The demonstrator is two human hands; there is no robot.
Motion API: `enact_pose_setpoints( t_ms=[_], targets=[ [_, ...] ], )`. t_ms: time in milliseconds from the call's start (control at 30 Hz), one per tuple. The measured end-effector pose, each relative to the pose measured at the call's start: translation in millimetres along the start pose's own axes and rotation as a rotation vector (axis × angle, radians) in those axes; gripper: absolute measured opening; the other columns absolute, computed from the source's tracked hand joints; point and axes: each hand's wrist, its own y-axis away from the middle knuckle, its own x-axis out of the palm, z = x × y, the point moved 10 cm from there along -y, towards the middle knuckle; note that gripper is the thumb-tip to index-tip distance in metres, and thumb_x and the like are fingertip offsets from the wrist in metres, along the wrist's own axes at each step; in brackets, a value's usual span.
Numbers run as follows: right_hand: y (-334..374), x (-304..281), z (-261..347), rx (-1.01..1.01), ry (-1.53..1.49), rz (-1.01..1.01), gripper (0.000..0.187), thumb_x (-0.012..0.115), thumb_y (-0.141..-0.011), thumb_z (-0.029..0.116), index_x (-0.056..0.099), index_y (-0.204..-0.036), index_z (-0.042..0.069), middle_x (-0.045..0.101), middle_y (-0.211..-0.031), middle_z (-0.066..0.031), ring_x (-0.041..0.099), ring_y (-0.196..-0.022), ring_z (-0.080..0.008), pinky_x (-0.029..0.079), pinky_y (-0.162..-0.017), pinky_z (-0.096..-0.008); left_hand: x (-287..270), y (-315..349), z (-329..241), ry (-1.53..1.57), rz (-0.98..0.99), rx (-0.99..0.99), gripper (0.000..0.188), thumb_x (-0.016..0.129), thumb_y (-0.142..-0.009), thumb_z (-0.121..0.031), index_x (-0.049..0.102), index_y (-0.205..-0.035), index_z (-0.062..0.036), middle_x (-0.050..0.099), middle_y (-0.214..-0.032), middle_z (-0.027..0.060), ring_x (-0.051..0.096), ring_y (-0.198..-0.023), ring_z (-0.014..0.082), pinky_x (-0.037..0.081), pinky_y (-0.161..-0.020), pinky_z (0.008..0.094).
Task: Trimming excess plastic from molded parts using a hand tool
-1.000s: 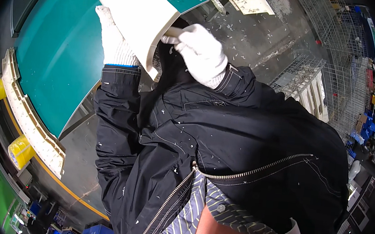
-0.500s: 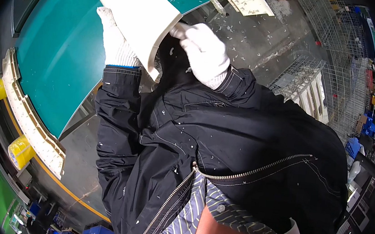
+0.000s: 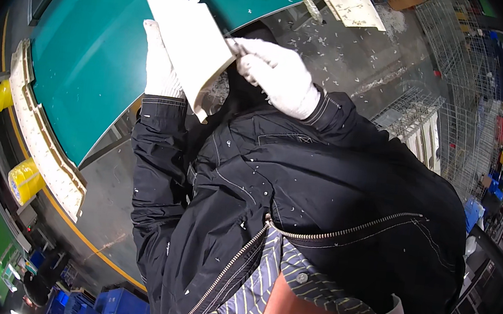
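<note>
From where I stand, the person's left hand (image 3: 161,68), in a white knitted glove, supports a long, smooth, cream-white, plastic-looking panel (image 3: 193,40) with a curved lower end; one digit lies along the panel's left side, but the other left fingers are hidden behind it, so I cannot tell how firmly they close. The panel slants between the two sets of fingers, its narrow end reaching up over the green worktop (image 3: 81,84); the right hand (image 3: 281,77), gloved alike, sits at the right edge, its fingers curled in and pinching a slender tool (image 3: 228,36), dark at the tip, whose exact kind I cannot make out.

White shavings (image 3: 315,78) dot the grey floor to the right of the right fingers; a long, cream-coloured, stepped-edge strip (image 3: 51,142) lies along the worktop's rim, well to the left of the left fingers.

The panel's lower end hangs clear of the worktop, so a loose left grip could let it swing or tip; a slip of the tool along that edge could gouge the surface, or run toward the left fingers, since only a thin glove covers them.
</note>
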Motion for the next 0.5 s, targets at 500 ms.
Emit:
enact_pose_setpoints(
  t_ms=[500],
  targets=[
    [25,96,-8,-0.286,0.306,0.573,0.033,0.066,-0.094,-0.002,0.072,-0.126,0.003,0.066,-0.097,-0.01,0.064,-0.087,-0.022,0.052,-0.082,-0.0332,-127,63,-6,0.048,-0.024,-0.26,0.074,0.047,-0.099,-0.074,0.063,-0.13,-0.0077,0.071,-0.096,0.017,0.071,-0.068,0.031,0.063,-0.057,0.0515]
  ],
)
